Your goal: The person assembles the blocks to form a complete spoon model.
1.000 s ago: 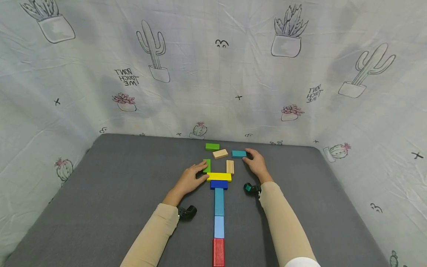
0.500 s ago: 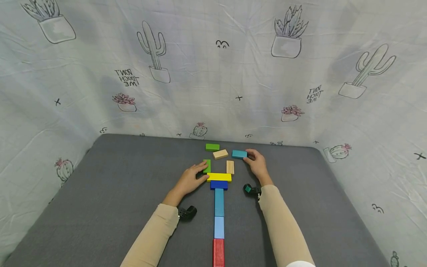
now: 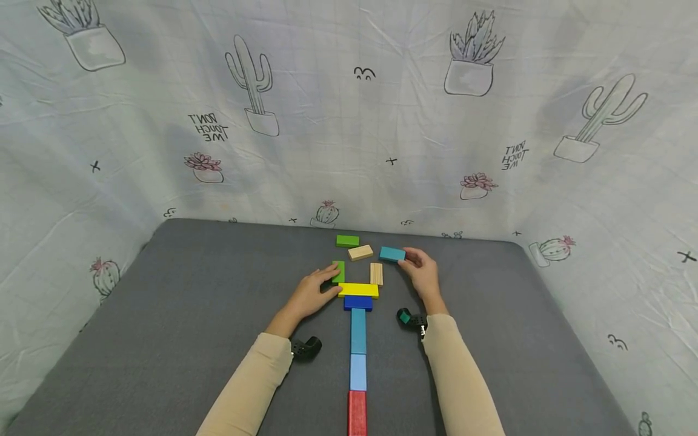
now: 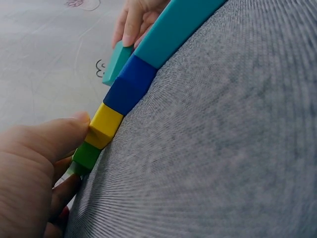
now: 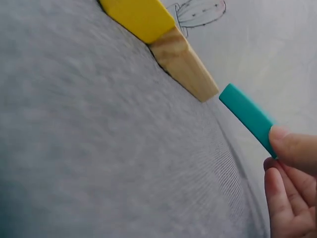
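In the head view my right hand [image 3: 424, 275] pinches a teal wooden block [image 3: 392, 254] by its right end, thumb against fingers. The right wrist view shows this teal block [image 5: 247, 118] raised off the cloth, near the end of a plain wood block [image 5: 184, 67]. My left hand [image 3: 312, 295] rests against the laid blocks: its thumb touches the left end of the yellow block [image 3: 358, 290] and its fingers lie at the upright green block [image 3: 339, 272]. Below the yellow block lies a dark blue block [image 3: 358, 303]. A plain wood block [image 3: 376, 274] stands off the yellow block's right end.
A column of a long teal block [image 3: 358, 331], a light blue block [image 3: 358, 372] and a red block [image 3: 357, 413] runs toward me. Farther back lie another green block [image 3: 347, 241] and a tilted plain wood block [image 3: 360, 252]. A patterned cloth [image 3: 349, 121] hangs behind the grey table [image 3: 218, 272].
My right hand has drawn slightly nearer to me with the teal block, which has tilted a little. The left hand has stayed in place.
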Tool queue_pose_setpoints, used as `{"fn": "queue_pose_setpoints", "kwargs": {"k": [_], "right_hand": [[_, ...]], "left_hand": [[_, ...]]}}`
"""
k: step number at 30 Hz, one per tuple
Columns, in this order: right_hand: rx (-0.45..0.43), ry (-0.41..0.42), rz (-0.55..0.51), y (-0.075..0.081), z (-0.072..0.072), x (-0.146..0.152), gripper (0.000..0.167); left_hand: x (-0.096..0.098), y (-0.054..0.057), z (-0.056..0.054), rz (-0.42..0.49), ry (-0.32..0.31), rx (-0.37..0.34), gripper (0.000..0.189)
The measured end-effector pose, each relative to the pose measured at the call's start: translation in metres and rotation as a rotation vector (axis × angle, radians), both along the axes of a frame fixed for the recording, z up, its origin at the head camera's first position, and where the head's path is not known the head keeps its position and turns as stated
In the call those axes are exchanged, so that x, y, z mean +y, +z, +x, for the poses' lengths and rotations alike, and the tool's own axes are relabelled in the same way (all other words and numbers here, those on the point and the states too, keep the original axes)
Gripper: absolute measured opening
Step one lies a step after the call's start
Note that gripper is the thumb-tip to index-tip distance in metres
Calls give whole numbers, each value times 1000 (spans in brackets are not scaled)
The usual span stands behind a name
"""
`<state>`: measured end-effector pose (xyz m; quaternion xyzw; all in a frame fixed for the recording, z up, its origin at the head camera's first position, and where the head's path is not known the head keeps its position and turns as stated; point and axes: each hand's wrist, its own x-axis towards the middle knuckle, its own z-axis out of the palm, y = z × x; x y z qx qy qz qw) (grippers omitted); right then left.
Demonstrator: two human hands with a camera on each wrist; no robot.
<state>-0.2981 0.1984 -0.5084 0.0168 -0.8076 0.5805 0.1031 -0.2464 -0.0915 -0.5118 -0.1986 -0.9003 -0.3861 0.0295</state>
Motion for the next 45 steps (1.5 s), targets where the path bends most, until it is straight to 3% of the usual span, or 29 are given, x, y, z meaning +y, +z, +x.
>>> {"fn": "queue_pose_setpoints", "kwargs": {"k": [8, 15, 25, 35, 45], "right_hand": [[-11, -22, -49, 4, 19, -7, 37], [-38, 23, -35, 7, 31, -15, 39], [18, 67, -19, 8, 36, -33, 35], [-8, 128, 27, 11, 40, -54, 35], [18, 132, 150, 8, 40, -65, 31]], "left_hand": [[0, 1, -1, -14, 11, -11, 50], [0, 0, 0, -26, 13, -17, 51], [-1, 0, -1, -19, 6, -15, 52], [-1, -1, -2, -13, 0, -6, 52], [0, 1, -1, -12, 13, -19, 52]]}}
